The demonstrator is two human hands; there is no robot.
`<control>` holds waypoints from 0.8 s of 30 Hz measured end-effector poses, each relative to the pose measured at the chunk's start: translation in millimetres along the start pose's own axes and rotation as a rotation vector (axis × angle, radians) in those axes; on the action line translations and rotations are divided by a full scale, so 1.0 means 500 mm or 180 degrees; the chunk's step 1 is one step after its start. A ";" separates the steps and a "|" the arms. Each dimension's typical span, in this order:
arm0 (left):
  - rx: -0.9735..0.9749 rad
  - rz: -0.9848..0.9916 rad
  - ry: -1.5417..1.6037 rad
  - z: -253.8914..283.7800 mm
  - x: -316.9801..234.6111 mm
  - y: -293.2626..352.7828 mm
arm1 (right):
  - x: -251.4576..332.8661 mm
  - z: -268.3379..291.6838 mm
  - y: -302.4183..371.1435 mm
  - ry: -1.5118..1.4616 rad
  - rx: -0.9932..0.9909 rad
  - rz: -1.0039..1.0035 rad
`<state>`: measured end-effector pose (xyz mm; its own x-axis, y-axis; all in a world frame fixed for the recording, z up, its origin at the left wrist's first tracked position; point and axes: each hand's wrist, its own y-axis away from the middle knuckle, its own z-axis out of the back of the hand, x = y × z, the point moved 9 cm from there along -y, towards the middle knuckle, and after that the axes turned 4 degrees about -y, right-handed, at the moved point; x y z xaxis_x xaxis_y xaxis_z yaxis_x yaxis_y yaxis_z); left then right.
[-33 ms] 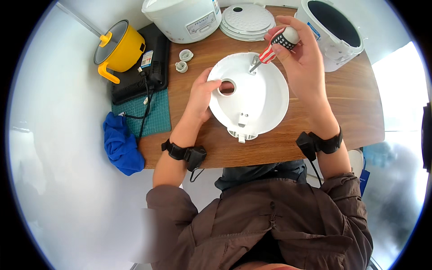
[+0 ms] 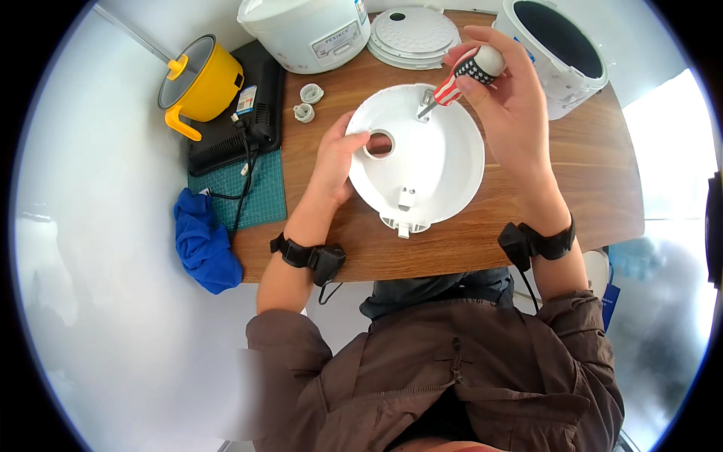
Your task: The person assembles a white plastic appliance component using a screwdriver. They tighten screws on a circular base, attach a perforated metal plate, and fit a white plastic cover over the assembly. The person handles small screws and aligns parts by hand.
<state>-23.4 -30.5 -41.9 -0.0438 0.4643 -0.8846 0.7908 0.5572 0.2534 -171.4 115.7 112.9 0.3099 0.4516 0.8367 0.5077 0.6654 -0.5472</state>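
A white round lid shell [image 2: 429, 173] is held above the wooden table, its hollow inner side facing up. My left hand [image 2: 335, 157] grips its left rim, the thumb on top beside a round hole and fingers underneath, partly seen through that hole. My right hand [image 2: 508, 94] is closed around a screwdriver [image 2: 468, 74] with a stars-and-stripes handle and a pale rounded end. The screwdriver slants down to the left. Its tip meets a small bracket [image 2: 424, 111] near the shell's far edge; whether a screw sits there is too small to tell.
A white rice cooker [image 2: 305, 38], a stacked round white lid [image 2: 416, 34] and an open white cooker body [image 2: 557, 53] stand along the back. Two small white caps [image 2: 307, 103] lie left of the shell. Further left are a yellow pot [image 2: 199, 79], a green mat [image 2: 263, 192] and a blue cloth [image 2: 202, 245].
Hardly anything differs. My right hand and the screwdriver handle have shifted very slightly to the right, and the lid shell has tilted a touch.
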 end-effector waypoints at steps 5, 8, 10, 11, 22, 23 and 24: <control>-0.0060 -0.0405 -0.0409 -0.024 -0.045 0.029 | 0.159 -0.039 0.066 0.1656 0.0605 0.1807; -0.0111 -0.0745 -0.0338 -0.013 -0.057 0.048 | 0.240 -0.079 0.106 0.1666 0.0639 0.2218; -0.0175 -0.0970 -0.0323 -0.008 -0.080 0.057 | 0.267 -0.058 0.120 0.1732 0.0493 0.2374; -0.0284 -0.1153 -0.0313 0.001 -0.099 0.067 | 0.272 -0.044 0.131 0.1856 0.0469 0.2350; -0.1060 -0.3275 -0.0455 0.083 -0.264 0.157 | 0.021 -0.061 0.231 0.3051 0.2465 0.1861; -0.1029 -0.3244 -0.0409 0.081 -0.257 0.149 | 0.003 -0.061 0.234 0.3023 0.2547 0.1809; -0.1039 -0.3224 -0.0397 0.084 -0.256 0.144 | -0.009 -0.064 0.232 0.3045 0.2621 0.1815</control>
<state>65.1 -78.8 73.1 -0.5108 -0.3809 -0.7707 0.2189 0.8093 -0.5450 -88.0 172.1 46.4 0.9072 0.4208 0.0022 -0.3864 0.8352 -0.3913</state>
